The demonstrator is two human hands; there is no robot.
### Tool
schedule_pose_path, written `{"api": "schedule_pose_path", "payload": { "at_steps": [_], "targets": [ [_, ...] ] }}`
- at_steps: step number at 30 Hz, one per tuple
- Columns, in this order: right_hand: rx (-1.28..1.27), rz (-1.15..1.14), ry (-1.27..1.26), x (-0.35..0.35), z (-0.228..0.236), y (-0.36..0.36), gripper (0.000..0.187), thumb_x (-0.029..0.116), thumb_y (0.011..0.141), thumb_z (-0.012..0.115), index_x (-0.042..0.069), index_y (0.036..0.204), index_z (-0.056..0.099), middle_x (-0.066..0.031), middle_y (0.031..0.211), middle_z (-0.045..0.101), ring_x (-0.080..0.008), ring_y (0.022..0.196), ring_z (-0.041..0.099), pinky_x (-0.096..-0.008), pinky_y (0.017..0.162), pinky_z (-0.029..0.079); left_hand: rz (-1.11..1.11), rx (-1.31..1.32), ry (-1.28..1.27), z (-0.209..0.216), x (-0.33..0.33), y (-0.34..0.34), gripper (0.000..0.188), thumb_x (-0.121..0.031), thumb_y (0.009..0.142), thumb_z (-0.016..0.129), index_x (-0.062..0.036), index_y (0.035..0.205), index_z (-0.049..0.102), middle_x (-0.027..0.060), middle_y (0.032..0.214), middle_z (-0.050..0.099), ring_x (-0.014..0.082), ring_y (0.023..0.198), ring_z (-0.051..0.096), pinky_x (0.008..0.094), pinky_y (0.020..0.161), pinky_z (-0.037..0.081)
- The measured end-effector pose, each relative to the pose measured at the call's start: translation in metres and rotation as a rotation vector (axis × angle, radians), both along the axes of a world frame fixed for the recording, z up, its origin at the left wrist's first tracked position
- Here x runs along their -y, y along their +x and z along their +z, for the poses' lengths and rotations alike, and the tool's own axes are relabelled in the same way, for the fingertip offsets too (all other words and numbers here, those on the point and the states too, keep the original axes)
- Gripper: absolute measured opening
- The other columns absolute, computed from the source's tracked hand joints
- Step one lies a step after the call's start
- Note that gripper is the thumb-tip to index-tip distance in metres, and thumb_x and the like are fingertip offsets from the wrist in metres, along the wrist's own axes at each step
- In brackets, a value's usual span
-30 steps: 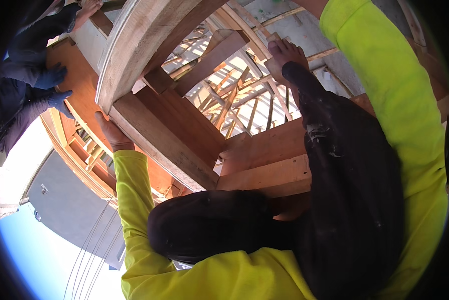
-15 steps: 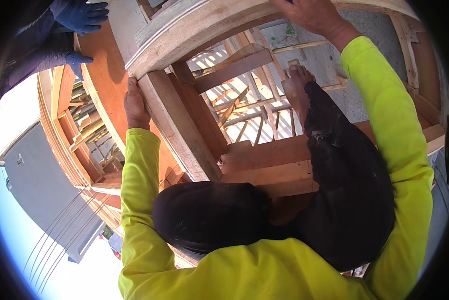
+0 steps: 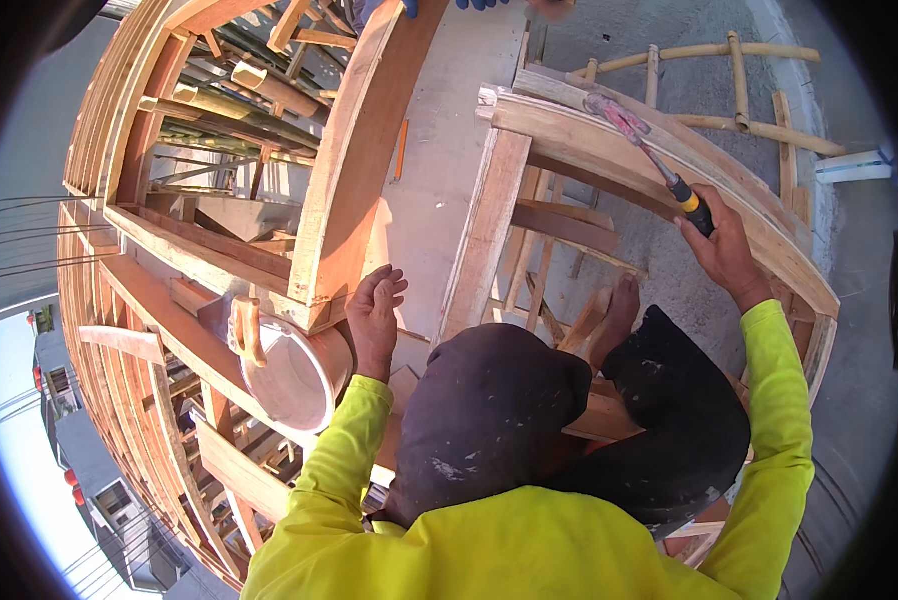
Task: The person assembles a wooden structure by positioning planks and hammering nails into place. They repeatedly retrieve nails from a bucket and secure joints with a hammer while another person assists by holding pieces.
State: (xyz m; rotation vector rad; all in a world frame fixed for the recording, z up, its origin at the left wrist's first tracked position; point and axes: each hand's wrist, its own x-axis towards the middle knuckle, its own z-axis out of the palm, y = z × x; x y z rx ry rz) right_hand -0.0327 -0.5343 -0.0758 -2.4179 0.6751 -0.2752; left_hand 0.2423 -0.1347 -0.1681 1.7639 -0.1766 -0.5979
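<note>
My right hand (image 3: 724, 250) is wrapped round the black-and-yellow handle of a hammer (image 3: 681, 190). Its reddish, smeared-looking head lies over the curved upper beam (image 3: 589, 135) of a wooden frame. My left hand (image 3: 374, 315) is raised off the wood with its fingers curled in; whether anything small is between them I cannot make out. It is just right of a pale bucket (image 3: 334, 350) and left of the frame's straight end piece (image 3: 484, 235). My bent knees and a bare foot (image 3: 619, 320) are at the frame.
A wooden-handled tool (image 3: 247, 330) sits at the bucket's rim. Slatted, curved formwork (image 3: 119, 300) with gaps runs along the left. An orange pencil-like stick (image 3: 401, 150) lies on a grey board. Another person's blue-gloved hand (image 3: 409, 8) is at the top edge.
My left hand has come off the frame's end piece, and its fingers are now curled. My right hand has left the upper beam and now grips a hammer. The view has swung left.
</note>
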Motion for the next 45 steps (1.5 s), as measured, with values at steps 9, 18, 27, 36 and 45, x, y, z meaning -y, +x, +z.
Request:
{"api": "schedule_pose_path", "payload": {
  "at_steps": [9,18,27,36,45],
  "targets": [
    [-0.229,0.748,-0.39,-0.17,0.018,0.187,0.013,0.008,0.085,0.064,0.005,0.098,0.062,-0.011,0.091,0.068,-0.0298,0.087,0.07,-0.0419,0.072,0.054,0.168,-0.04,-0.056,0.006,-0.054,-0.059,0.031,-0.01,0.101,0.054,0.007,0.126,0.061,0.0152,0.113,0.071,0.0195,0.101,0.07,0.0309,0.084,0.055],
    [-0.262,1.033,-0.448,-0.216,-0.077,0.251,0.01,0.011,0.088,0.058,0.009,0.088,0.068,-0.0079,0.084,0.071,-0.029,0.083,0.07,-0.0468,0.087,0.047,0.137,0.289,-0.021,0.001,-0.056,-0.051,0.032,0.003,0.093,0.055,0.0069,0.124,0.061,0.018,0.113,0.07,0.0214,0.103,0.069,0.0335,0.091,0.054],
    [0.343,0.531,-0.182,-0.185,-0.038,0.208,0.025,0.005,0.086,0.07,0.002,0.11,0.066,-0.0139,0.111,0.068,-0.0317,0.11,0.063,-0.0441,0.096,0.047,0.029,0.338,0.117,-0.021,-0.03,-0.037,0.037,-0.003,0.087,0.065,0.0002,0.124,0.061,0.0187,0.109,0.068,0.0303,0.101,0.069,0.04,0.085,0.056],
    [0.206,-0.342,0.192,-0.129,-0.046,0.048,0.027,0.011,0.1,0.062,-0.002,0.125,0.063,-0.0124,0.122,0.066,-0.0207,0.111,0.064,-0.0349,0.097,0.051,-0.027,0.234,0.135,-0.004,-0.079,-0.062,0.033,-0.007,0.092,0.063,-0.0013,0.124,0.063,0.0165,0.112,0.069,0.0258,0.097,0.071,0.0361,0.079,0.056],
    [0.469,-0.532,0.03,-0.171,0.077,-0.013,0.032,0.015,0.103,0.059,-0.005,0.129,0.059,-0.0155,0.125,0.066,-0.0206,0.106,0.067,-0.0338,0.096,0.053,0.369,0.227,-0.035,0.038,-0.164,-0.038,0.022,-0.004,0.098,0.056,0.004,0.116,0.066,0.0111,0.098,0.072,0.0149,0.079,0.068,0.0279,0.074,0.057]
  ]
}}
